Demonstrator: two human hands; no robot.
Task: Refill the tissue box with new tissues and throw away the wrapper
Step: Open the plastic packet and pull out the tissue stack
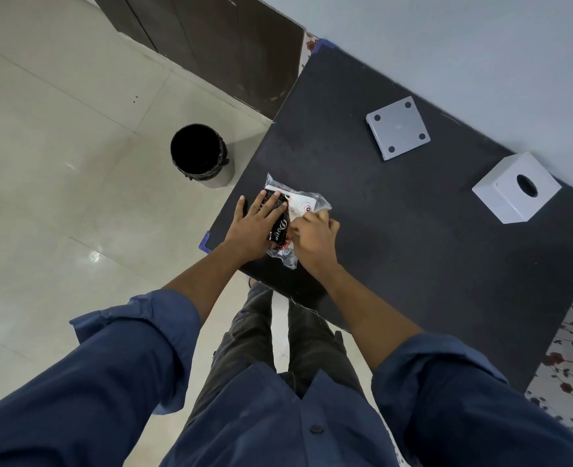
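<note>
A pack of tissues in a clear and black plastic wrapper lies near the left edge of the black table. My left hand presses flat on the pack's black side. My right hand pinches the wrapper at its right side. The white tissue box cover, with a round hole on top, stands at the table's far right. Its white base plate, with dark feet at the corners, lies bottom up behind the pack.
A round bin lined with a black bag stands on the tiled floor just left of the table. A dark wooden cabinet runs along the back. A floral surface shows at the right.
</note>
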